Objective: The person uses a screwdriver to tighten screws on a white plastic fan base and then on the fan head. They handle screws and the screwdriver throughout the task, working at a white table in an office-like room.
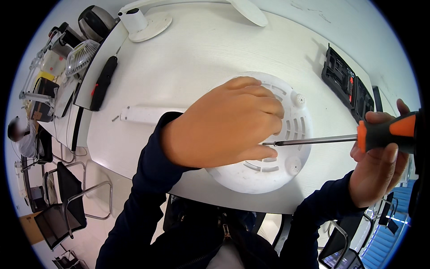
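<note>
My right hand [378,163] wraps its fingers round the orange and black handle of a screwdriver [324,139]. Its long metal shaft points left, almost level in the picture. A thin, screw-like piece [269,144] shows at the tip. Close to that piece are the thumb and curled fingers of my left hand [230,123]; what they pinch is mostly hidden. Beneath this hand lies a white round plastic base [257,181] with curved slots and round feet facing up. A white flat bar [143,115] extends left from under my left wrist.
The white table [197,49] carries a small screw [115,118] left of the bar and a black and red power screwdriver [105,84]. An open black tool case [347,83] stands right. Far back is a white round stand [154,28]. A person [27,136] sits left, beyond chairs [69,197].
</note>
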Available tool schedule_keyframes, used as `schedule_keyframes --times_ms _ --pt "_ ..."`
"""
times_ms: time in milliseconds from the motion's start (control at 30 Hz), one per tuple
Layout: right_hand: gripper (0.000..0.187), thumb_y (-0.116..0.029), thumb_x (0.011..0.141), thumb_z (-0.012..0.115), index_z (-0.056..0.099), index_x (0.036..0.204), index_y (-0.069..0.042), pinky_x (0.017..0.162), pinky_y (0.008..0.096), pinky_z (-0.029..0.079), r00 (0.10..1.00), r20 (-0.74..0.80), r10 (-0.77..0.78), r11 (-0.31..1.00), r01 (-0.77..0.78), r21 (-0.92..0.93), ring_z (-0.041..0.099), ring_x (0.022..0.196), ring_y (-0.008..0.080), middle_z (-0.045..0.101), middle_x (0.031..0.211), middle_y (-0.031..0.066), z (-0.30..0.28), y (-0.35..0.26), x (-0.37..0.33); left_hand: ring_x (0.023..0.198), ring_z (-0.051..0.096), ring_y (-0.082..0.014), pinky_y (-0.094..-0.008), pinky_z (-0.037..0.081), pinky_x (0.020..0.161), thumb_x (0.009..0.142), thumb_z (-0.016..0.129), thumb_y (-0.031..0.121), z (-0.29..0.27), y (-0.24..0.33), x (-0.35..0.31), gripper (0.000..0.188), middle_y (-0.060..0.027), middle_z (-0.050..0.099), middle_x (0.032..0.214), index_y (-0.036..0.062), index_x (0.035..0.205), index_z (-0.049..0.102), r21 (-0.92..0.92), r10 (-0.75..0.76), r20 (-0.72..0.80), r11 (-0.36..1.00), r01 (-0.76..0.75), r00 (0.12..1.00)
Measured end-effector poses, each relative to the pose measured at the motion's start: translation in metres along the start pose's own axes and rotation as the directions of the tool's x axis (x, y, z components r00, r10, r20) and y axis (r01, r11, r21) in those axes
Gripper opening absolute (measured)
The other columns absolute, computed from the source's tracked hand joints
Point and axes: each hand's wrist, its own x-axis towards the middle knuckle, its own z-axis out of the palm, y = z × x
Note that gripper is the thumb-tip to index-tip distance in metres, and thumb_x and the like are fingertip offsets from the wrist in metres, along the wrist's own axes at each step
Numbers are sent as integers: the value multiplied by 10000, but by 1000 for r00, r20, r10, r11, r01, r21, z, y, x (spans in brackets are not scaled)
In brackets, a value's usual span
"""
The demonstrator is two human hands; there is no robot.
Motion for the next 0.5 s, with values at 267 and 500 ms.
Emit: schedule_keyframes --times_ms 267,500 --pt "555 -326 868 479 317 1285 3 479 209 458 989 -109 97 990 -84 116 579 567 178 554 1046 226 -3 -4 -8 712 578 -228 -356 440 828 688 683 211 -3 3 1 144 -48 616 704 84 716 621 55 -50 18 997 49 999" --pt "609 -357 861 478 272 1312 -4 506 218 433 976 -172 131 982 -104 160 558 571 162 535 1086 232 2 -9 -7 588 551 -235 -334 461 712 602 728 160 -8 8 2 178 -53 575 603 74 684 596 96 -76 -88 992 84 993"
